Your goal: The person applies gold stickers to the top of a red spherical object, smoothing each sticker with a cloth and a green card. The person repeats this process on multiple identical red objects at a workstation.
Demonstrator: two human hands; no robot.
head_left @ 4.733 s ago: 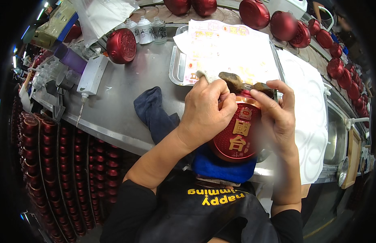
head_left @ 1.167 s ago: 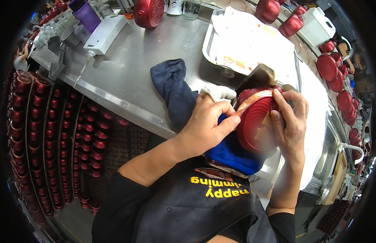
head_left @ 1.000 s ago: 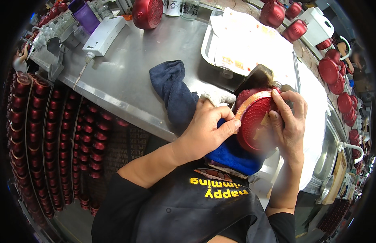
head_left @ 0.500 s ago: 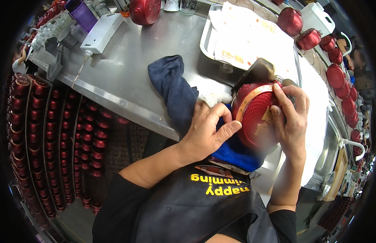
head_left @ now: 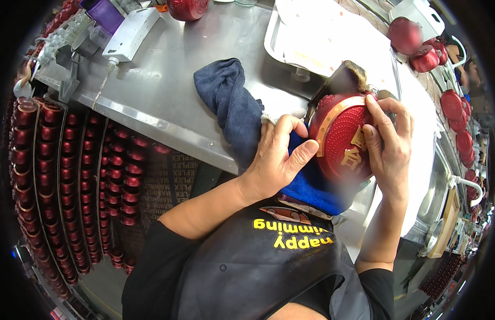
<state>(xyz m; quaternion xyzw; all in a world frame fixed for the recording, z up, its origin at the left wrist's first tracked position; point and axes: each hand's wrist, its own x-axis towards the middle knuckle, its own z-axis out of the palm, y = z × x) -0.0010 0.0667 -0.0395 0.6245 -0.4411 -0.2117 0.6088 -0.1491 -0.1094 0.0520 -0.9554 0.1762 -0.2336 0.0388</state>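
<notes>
A round red bottle (head_left: 338, 154), with a dotted face and raised gold lettering, is tilted in front of me. A gold strip (head_left: 328, 121) curves along its upper left edge. My right hand (head_left: 389, 136) grips the bottle's right side, its index fingertip on the strip's upper end and its thumb bent over the face. My left hand (head_left: 282, 157) is beside the bottle's left edge, thumb and index finger apart; its other fingers are partly hidden. Behind that hand lie a white cloth (head_left: 284, 109) and a dark blue cloth (head_left: 226, 98). Bright blue cloth (head_left: 306, 186) shows below the bottle.
A dark block (head_left: 346, 80) stands just behind the bottle. Farther back is a metal tray (head_left: 270, 42) with white printed sheets (head_left: 317, 37). A white squeeze container (head_left: 131, 34) with a thin nozzle lies left on the steel table (head_left: 162, 80). Red bottles line both sides.
The bottle has turned slightly and its gold lettering shows more plainly. Both hands stay around it, the right index finger still on the strip. The whole view has shifted a little.
</notes>
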